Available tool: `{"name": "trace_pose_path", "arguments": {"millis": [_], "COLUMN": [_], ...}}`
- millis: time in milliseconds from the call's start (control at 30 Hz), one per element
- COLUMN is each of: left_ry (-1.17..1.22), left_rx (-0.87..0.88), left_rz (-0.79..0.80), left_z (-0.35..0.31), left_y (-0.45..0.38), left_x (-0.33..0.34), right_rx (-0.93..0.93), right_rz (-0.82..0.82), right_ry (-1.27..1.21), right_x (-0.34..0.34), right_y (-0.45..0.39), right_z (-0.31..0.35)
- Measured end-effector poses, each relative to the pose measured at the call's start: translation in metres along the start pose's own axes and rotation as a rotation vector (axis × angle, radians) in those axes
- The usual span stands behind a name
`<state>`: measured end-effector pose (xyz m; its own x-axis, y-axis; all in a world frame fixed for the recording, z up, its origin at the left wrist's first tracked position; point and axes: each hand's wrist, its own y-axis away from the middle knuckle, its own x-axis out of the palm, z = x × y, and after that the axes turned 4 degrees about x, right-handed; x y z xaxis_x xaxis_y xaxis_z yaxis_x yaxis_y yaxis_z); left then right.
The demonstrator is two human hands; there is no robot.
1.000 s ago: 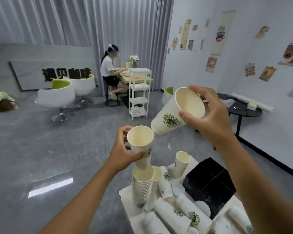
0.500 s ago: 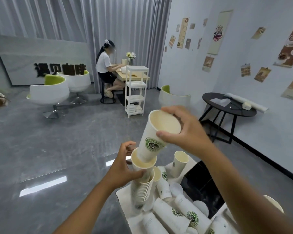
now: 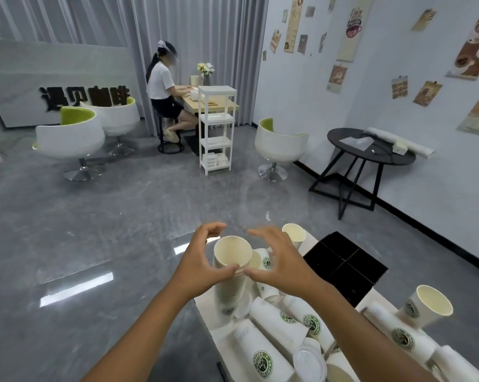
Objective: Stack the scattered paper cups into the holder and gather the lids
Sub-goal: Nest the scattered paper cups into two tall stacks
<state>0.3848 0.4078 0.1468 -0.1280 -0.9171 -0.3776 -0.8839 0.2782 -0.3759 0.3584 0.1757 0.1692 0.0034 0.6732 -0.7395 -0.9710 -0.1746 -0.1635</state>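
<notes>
A tall stack of white paper cups point(image 3: 230, 285) with green logos stands at the near-left corner of the white table point(image 3: 205, 308). My left hand point(image 3: 202, 261) curves round the stack's top, thumb touching the rim, fingers spread clear of it. On the stack's other side my right hand point(image 3: 278, 260) hovers with spread fingers and holds nothing. Several loose cups point(image 3: 277, 319) lie on their sides below the stack; one upright cup point(image 3: 431, 304) stands at the right. A white lid point(image 3: 308, 362) lies among them. The black divided holder point(image 3: 343, 268) sits to the right.
Another upright cup point(image 3: 294, 234) stands behind my right hand. Beyond the table lie grey floor, a round black table point(image 3: 370, 153), a white swivel chair point(image 3: 281, 146), a white shelf unit point(image 3: 217, 128) and a person seated point(image 3: 163, 86) at a far desk.
My right hand has pushed its cup into the one in my left hand, both went down onto the stack, and both hands have let go and opened.
</notes>
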Motion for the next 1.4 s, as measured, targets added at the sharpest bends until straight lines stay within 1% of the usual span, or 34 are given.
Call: {"name": "trace_pose_path", "arguments": {"millis": [133,267,433,533,700,800,933,1100,1267,1400], "left_ry": [-0.017,-0.01,0.086,0.133,0.189,0.191,0.201,0.179,0.144,0.118], "left_rx": [0.066,0.148,0.182,0.187,0.224,0.25,0.303,0.319,0.304,0.334], "left_rz": [-0.011,0.074,0.279,0.449,0.751,0.906,1.08,1.217,1.31,1.38], "left_z": [-0.023,-0.044,-0.053,-0.057,-0.079,-0.099,-0.118,-0.126,-0.129,-0.126], "left_y": [0.007,0.015,0.043,0.069,0.11,0.133,0.17,0.215,0.254,0.271], "left_x": [0.023,0.06,0.135,0.187,0.273,0.319,0.373,0.421,0.446,0.46], "right_rx": [0.108,0.257,0.458,0.589,0.8,0.896,0.989,1.069,1.169,1.261], "right_rz": [-0.085,-0.204,-0.356,-0.453,-0.642,-0.776,-0.909,-1.086,-1.286,-1.351], "right_ry": [-0.085,-0.177,-0.244,-0.281,-0.263,-0.254,-0.257,-0.244,-0.206,-0.149], "right_x": [-0.007,-0.013,-0.004,0.003,-0.002,-0.005,0.0,0.015,0.028,0.042], "right_y": [0.047,0.105,0.202,0.27,0.373,0.424,0.487,0.552,0.6,0.616], "right_z": [-0.029,-0.055,-0.08,-0.091,-0.099,-0.101,-0.103,-0.106,-0.118,-0.122]}}
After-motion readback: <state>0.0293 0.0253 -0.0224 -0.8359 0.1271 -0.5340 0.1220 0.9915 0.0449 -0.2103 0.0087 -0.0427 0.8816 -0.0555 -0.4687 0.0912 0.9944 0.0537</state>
